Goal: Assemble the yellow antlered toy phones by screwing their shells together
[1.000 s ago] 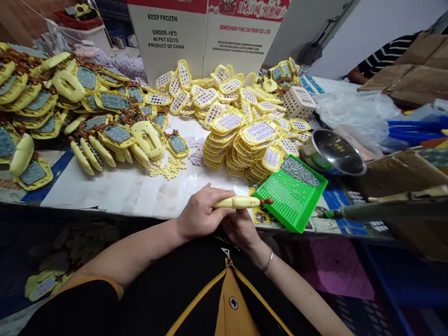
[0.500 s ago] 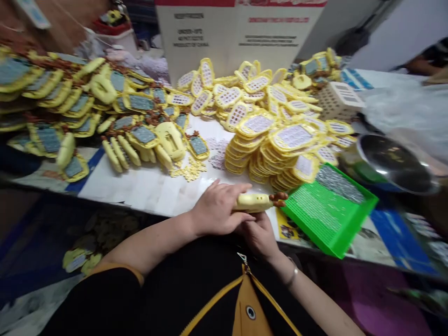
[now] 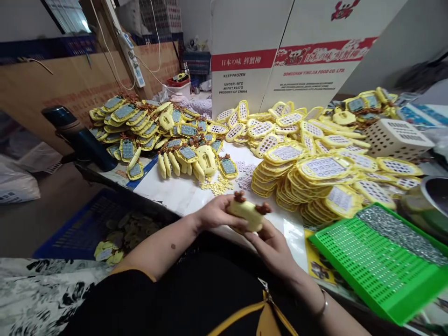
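Observation:
Both my hands hold one yellow toy shell (image 3: 246, 213) with brown antler-like tips, just above the near edge of the white table sheet (image 3: 168, 186). My left hand (image 3: 213, 214) wraps its fingers around the shell's left side. My right hand (image 3: 271, 242) cups it from below, a bracelet on that wrist. Behind the shell lie small yellow round pieces (image 3: 217, 186). Stacks of yellow keypad faces (image 3: 315, 172) rise to the right of my hands. Assembled yellow toys with grey-blue screens (image 3: 140, 126) are heaped at the left.
A green perforated tray (image 3: 371, 266) holding tiny metal parts sits at the right front. A white basket (image 3: 395, 135) and a steel bowl (image 3: 430, 196) lie beyond it. White cartons (image 3: 266, 60) stand behind. A dark flask (image 3: 77, 135) stands left; a blue crate (image 3: 84, 219) sits below.
My view swung left and upward. The yellow shell has turned in my hands from lying flat with its tips pointing right to tips pointing up; both hands stay on it.

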A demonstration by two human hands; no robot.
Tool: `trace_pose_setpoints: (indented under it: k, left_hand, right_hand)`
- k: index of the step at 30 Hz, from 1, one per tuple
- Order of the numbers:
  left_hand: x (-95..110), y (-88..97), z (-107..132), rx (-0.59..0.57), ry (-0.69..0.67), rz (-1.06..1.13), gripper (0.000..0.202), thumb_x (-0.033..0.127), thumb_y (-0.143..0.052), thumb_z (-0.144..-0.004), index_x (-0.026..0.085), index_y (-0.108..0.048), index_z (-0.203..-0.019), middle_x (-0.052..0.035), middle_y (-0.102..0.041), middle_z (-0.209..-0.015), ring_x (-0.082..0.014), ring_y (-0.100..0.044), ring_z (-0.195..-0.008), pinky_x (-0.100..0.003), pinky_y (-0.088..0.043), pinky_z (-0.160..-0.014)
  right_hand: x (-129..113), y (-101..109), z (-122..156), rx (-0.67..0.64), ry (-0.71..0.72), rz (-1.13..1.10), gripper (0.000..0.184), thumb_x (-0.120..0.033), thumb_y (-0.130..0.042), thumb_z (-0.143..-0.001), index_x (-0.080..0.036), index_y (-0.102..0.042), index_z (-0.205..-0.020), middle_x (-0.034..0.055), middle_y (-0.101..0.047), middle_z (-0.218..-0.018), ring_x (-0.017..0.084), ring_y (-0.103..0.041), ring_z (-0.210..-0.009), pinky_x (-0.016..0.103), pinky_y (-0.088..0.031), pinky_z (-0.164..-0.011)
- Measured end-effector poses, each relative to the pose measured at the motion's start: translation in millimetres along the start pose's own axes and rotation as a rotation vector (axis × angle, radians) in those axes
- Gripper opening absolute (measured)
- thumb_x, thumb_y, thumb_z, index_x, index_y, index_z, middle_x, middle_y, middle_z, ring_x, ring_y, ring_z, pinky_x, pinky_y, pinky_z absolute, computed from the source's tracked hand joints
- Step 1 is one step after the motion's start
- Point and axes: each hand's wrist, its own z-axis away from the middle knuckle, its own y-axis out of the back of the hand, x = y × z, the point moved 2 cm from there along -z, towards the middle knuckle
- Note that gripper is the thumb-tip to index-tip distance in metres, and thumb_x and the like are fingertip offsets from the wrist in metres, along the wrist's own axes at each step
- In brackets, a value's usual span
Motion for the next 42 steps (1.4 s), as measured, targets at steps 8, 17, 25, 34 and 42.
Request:
trace_pose_setpoints:
  k: [8,17,25,34,42]
  left_hand:
    - [96.2,114.5,73.3,0.461,0.106,-0.447,0.065,0.047,-0.087,-0.048,0.016,-0.067,-0.102,-0.0080,-0.073,-0.092,-0.0239,-0.069,-0.081,-0.031,-0.055,-0.072]
    - [169.5,156.3,127.1,0.855,0.534,-1.507,0.058,0.060,-0.067,-0.061,0.015,-0.071,-0.098,-0.0132,-0.074,-0.102,-0.0317,-0.068,-0.093,-0.039,-0.054,-0.084]
    - [102.2,143.7,16.7,0.730,0.063,-1.767,0.055,0.028,-0.059,-0.077,0.019,-0.060,-0.132,-0.0106,-0.061,-0.137,-0.0286,-0.053,-0.129,-0.047,-0.028,-0.117]
    - [97.6,129.8,6.5,0.887,-0.442,-1.753,0.037,0.022,-0.045,-0.089,0.024,-0.068,-0.118,-0.0075,-0.070,-0.125,-0.0240,-0.063,-0.116,-0.049,-0.021,-0.119]
    - [10.4,52.1,4.1,0.089,-0.760,-1.288,0.038,0.022,-0.058,-0.085,0.040,-0.070,-0.116,-0.0027,-0.074,-0.116,-0.0252,-0.064,-0.115,-0.055,-0.007,-0.122]
  right_hand:
    - [11.7,-1.8,-6.3,-0.270,-0.206,0.110,0.052,-0.059,-0.066,-0.078,-0.019,-0.067,-0.111,0.0143,-0.070,-0.120,0.028,-0.066,-0.111,0.048,-0.050,-0.103]
    - [12.3,8.1,-7.6,-0.300,-0.192,0.135,0.048,-0.060,-0.061,-0.081,-0.019,-0.070,-0.104,0.0123,-0.073,-0.111,0.027,-0.068,-0.105,0.044,-0.052,-0.099]
    - [12.5,8.0,-5.9,-0.291,-0.189,0.202,0.052,-0.065,-0.057,-0.082,-0.020,-0.072,-0.103,0.0119,-0.074,-0.107,0.026,-0.068,-0.102,0.043,-0.053,-0.097]
    - [3.8,-0.9,-22.4,-0.209,-0.249,0.136,0.049,-0.064,-0.063,-0.079,-0.019,-0.074,-0.095,0.0110,-0.075,-0.099,0.026,-0.069,-0.096,0.041,-0.055,-0.091]
    - [-10.0,2.5,-48.9,0.127,-0.323,-0.553,0.065,-0.061,-0.078,-0.066,-0.021,-0.060,-0.114,0.0006,-0.067,-0.083,0.010,-0.061,-0.058,0.021,-0.048,-0.048]
